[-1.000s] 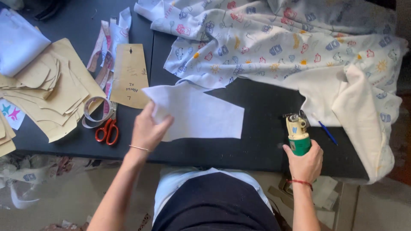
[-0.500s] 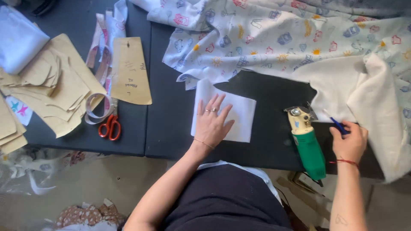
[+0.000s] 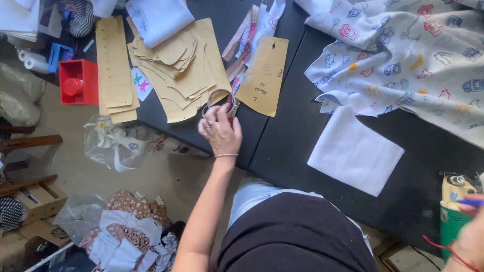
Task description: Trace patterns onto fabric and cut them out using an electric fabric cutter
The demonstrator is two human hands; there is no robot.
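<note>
My left hand reaches to the near edge of the black table and closes over the red-handled scissors, which lie beside a roll of clear tape. At the lower right edge of the view, my right hand pinches a blue pen. It hovers right next to a green and yellow electric fabric cutter. A cut piece of white fabric lies flat on the table between my hands, touched by neither.
White fabric printed with small coloured pictures covers the table's far right. Brown card pattern pieces and a single pattern lie at the left. A red box, plastic bags and cloth scraps are on the floor.
My left hand has left the white fabric piece and gone left to the scissors. My right hand has let go of the cutter and taken up the blue pen. My view has swung left.
</note>
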